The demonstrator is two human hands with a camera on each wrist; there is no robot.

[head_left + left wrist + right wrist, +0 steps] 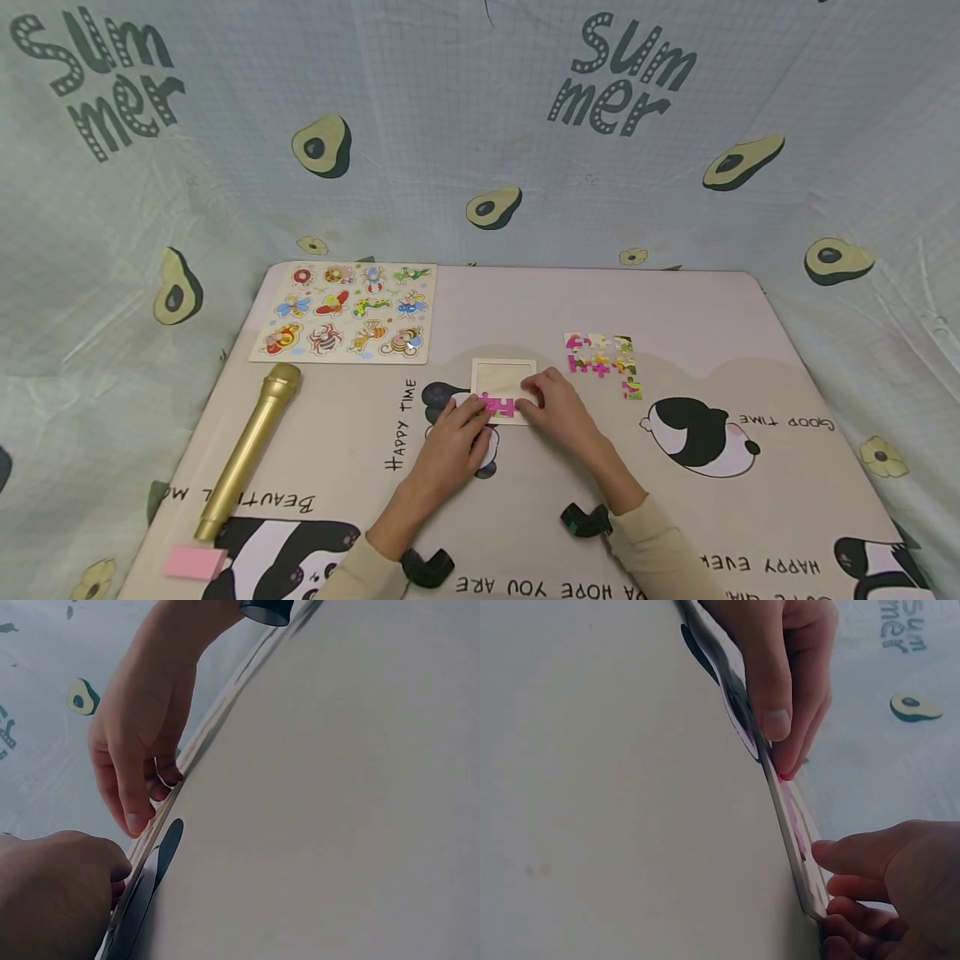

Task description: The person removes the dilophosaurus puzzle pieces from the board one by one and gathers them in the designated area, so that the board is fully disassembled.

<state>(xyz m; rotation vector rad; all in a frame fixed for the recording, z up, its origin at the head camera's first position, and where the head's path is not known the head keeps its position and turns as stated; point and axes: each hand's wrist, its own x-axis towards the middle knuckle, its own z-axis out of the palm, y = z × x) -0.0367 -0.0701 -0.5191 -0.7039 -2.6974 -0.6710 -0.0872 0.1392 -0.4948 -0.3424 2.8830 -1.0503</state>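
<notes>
A small square wooden puzzle tray (504, 363) lies in front of me, with joined pink puzzle pieces (500, 407) along its near side. My left hand (450, 446) rests over the tray's near left corner, fingertips at the pink pieces; its fingers reach downward in the right wrist view. At the tray's right edge is my right hand (562, 412), thumb tip close to the pink strip and the other fingers along the rim (814, 896). Thumb and index finger stand apart. Nothing shows between them. Part of the tray is hidden under the left hand.
Loose puzzle pieces (600, 364) lie grouped to the right of the tray. A board with insect pictures (345, 321) is at the back left. Nearer on the left are a gold microphone-shaped stick (243, 458) and a pink block (193, 562). The tablecloth (675, 325) carries printed pandas.
</notes>
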